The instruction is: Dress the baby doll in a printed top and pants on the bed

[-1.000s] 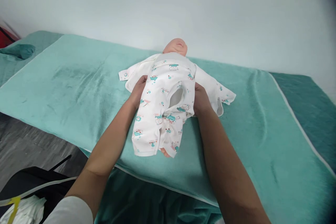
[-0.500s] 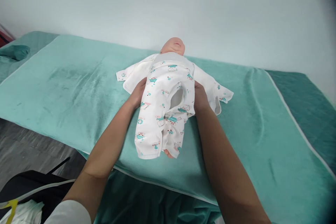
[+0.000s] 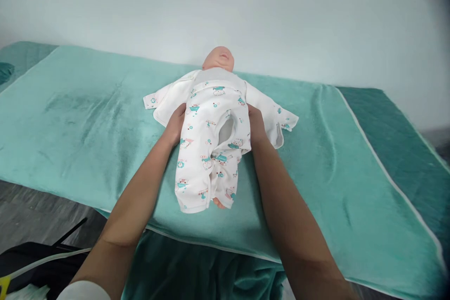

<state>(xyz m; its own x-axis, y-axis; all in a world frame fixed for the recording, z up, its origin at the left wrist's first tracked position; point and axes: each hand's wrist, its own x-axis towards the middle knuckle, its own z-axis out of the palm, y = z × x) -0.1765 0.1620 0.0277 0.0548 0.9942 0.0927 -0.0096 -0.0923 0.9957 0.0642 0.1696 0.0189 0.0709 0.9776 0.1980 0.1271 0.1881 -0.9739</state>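
A baby doll (image 3: 218, 58) lies on its back on a teal towel (image 3: 87, 117), head toward the wall. It wears a white romper (image 3: 207, 150) printed with small teal and pink figures; one bare foot shows at the leg cuffs. My left hand (image 3: 175, 125) is tucked against the doll's left side, fingers under the cloth. My right hand (image 3: 256, 125) presses the opposite side at the waist, fingers also hidden beneath the garment. Both hands appear to clasp the doll's torso between them.
The towel covers a table against a pale wall, with a darker teal sheet (image 3: 393, 122) showing at the right. Grey floor, a black object (image 3: 31, 262) and a clear tube with yellow tape (image 3: 21, 269) lie at the lower left.
The view has shifted, so doll and hands sit slightly further left in frame. My hands stay clasped at the doll's sides; the doll looks barely moved on the towel.
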